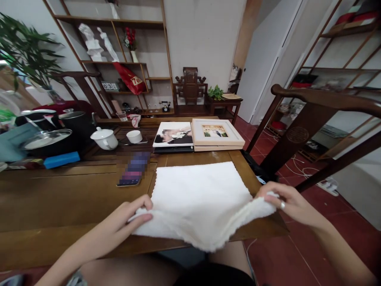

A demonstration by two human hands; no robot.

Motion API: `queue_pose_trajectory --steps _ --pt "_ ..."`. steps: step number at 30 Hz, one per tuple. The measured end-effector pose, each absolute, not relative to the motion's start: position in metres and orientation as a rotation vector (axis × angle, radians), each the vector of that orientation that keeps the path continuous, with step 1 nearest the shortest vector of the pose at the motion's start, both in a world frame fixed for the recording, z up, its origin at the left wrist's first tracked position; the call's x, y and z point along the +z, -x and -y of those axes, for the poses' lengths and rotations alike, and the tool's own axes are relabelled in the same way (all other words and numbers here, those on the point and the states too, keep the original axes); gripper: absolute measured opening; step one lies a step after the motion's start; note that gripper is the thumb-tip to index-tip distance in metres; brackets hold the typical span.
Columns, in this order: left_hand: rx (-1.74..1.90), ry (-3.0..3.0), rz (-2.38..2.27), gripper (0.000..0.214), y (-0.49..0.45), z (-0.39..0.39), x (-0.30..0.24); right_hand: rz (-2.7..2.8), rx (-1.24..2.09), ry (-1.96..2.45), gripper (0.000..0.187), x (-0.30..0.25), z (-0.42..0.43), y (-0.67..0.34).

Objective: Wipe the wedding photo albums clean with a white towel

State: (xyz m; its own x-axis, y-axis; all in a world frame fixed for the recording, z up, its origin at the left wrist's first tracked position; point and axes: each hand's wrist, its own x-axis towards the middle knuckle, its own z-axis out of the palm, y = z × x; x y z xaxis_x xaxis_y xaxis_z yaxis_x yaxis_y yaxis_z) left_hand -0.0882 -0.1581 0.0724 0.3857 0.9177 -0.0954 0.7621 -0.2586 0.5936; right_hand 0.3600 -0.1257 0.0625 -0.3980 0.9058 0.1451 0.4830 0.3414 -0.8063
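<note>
A white towel with scalloped edges lies on the wooden table. Its far part is flat, while the near edge is lifted and sags in the middle over the table's front edge. My left hand pinches the near left corner between thumb and fingers. At the near right corner, my right hand, with a ring on one finger, grips the cloth. A phone, partly blurred out, rests on the table beyond my left hand.
Behind the towel lie a photo book and a framed picture. A white lidded teapot, a small white cup and a blue box stand farther left. A wooden chair is at the right.
</note>
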Motion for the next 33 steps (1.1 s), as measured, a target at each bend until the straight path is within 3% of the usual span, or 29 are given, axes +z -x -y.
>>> queue_pose_trajectory --steps 7,13,19,29,33 --pt "0.868 -2.016 -1.805 0.025 0.066 0.071 0.059 1.880 0.471 1.274 0.024 0.044 0.031 -0.330" --pt "0.683 -2.180 -1.910 0.025 0.067 0.039 0.023 2.088 0.396 1.311 0.022 0.013 -0.001 -0.325" --pt "0.395 -2.331 -2.046 0.025 0.061 0.038 0.021 2.202 0.320 1.240 0.023 0.026 -0.005 -0.320" --pt "0.696 -2.199 -1.724 0.017 0.061 -0.001 0.025 2.428 0.934 1.326 0.060 0.042 -0.040 -0.216" --pt "1.000 -1.986 -1.660 0.021 0.059 -0.008 0.036 2.418 1.266 1.393 0.043 0.048 -0.050 -0.217"
